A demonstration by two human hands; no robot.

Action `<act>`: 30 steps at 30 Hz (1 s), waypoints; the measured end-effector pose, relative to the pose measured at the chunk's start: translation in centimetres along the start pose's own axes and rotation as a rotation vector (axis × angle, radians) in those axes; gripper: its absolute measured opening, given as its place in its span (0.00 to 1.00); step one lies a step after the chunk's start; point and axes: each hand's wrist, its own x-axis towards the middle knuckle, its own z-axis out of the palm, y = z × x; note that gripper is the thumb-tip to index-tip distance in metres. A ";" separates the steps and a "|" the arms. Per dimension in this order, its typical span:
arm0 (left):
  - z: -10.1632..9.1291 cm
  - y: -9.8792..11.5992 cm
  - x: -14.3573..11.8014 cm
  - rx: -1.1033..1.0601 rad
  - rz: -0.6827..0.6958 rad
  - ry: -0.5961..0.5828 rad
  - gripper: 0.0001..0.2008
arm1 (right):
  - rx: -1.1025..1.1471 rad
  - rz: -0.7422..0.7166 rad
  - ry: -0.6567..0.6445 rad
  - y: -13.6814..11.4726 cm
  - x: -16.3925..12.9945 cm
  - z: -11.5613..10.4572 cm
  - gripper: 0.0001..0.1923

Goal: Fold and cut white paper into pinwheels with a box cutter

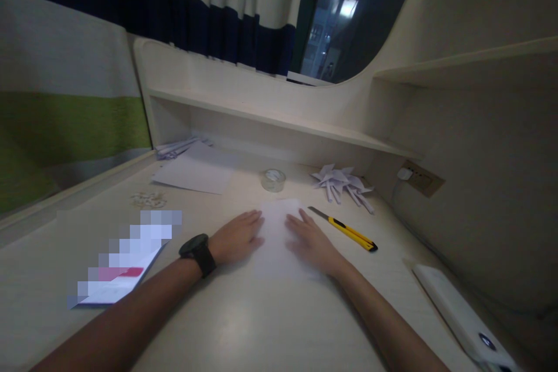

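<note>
Flat, open palms: left hand (238, 237) and right hand (311, 242) press a white paper sheet (277, 226) on the desk (244, 325), beside a yellow utility knife (345, 229). No legible writing.

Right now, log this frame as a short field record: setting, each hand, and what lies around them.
setting: pale desk with a shelf above it, curtain behind
left hand: left hand flat on the white sheet of paper, fingers spread; black watch on the wrist
right hand: right hand flat on the same sheet
right of the sheet: yellow utility knife
behind the sheet: roll of clear tape; folded paper shapes
left side: loose paper sheets; booklet
near right edge: white device, kind unclear
</note>
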 end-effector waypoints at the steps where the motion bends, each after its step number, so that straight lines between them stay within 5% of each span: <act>1: 0.0 0.0 0.0 0.005 0.000 0.000 0.27 | 0.002 -0.017 -0.004 -0.4 -0.3 -0.7 0.32; 8: 0.0 0.0 0.0 0.053 0.024 -0.007 0.26 | 0.012 -0.103 -0.190 -2.9 -3.3 -3.2 0.39; 15: 0.2 -0.2 0.1 0.058 0.037 -0.007 0.26 | -0.109 -0.091 -0.116 -3.0 -2.1 -1.6 0.18; 23: 0.1 -0.1 0.1 0.049 0.029 -0.009 0.27 | -0.333 -0.115 0.016 -3.0 -0.3 1.3 0.19; 30: 0.0 -0.1 0.1 0.043 0.026 -0.023 0.27 | -0.288 -0.076 -0.073 -1.9 -1.2 2.0 0.26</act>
